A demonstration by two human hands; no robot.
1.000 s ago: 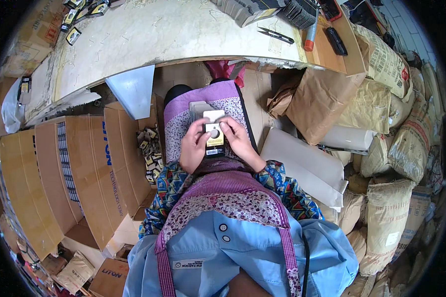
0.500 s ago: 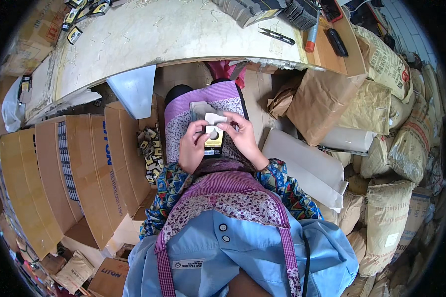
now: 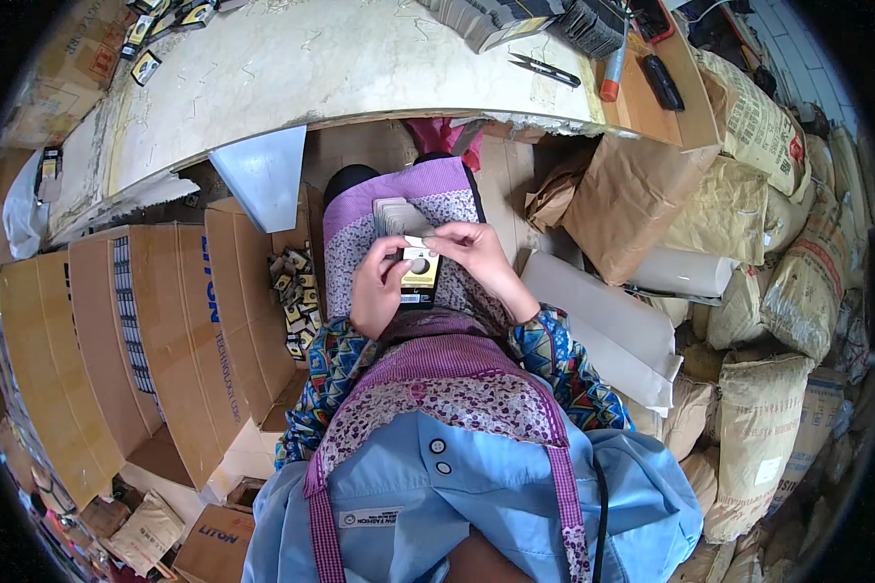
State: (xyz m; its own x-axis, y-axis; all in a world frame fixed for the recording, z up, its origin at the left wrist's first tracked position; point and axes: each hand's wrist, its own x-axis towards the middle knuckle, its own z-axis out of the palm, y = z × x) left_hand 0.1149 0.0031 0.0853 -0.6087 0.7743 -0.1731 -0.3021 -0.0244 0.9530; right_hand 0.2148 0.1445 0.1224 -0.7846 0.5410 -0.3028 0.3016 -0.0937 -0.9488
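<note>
My left hand [image 3: 375,291] is closed around the left side of a small flat cardboard box [image 3: 419,276], black, yellow and white with a round pale spot on its face. The box is over my lap, its top edge facing away from me. At that top edge my right hand [image 3: 472,251] has thumb and fingers pinched on the white flap. Just beyond my hands, a fanned stack of grey-white flat cardboard pieces [image 3: 392,214] lies on the purple flowered apron [image 3: 350,243] over my thighs.
Ahead stands a worn white table [image 3: 340,68] with thread snips [image 3: 544,70] and stacked dark cartons [image 3: 486,21]. On my left, an open carton [image 3: 253,321] holds many small boxes [image 3: 297,301]. Brown paper bags [image 3: 622,204], a white sheet roll [image 3: 603,325] and sacks [image 3: 763,437] crowd the right.
The white flap at the box's top has been bent down, and my right hand has closed in over it. My left hand keeps its hold with little movement.
</note>
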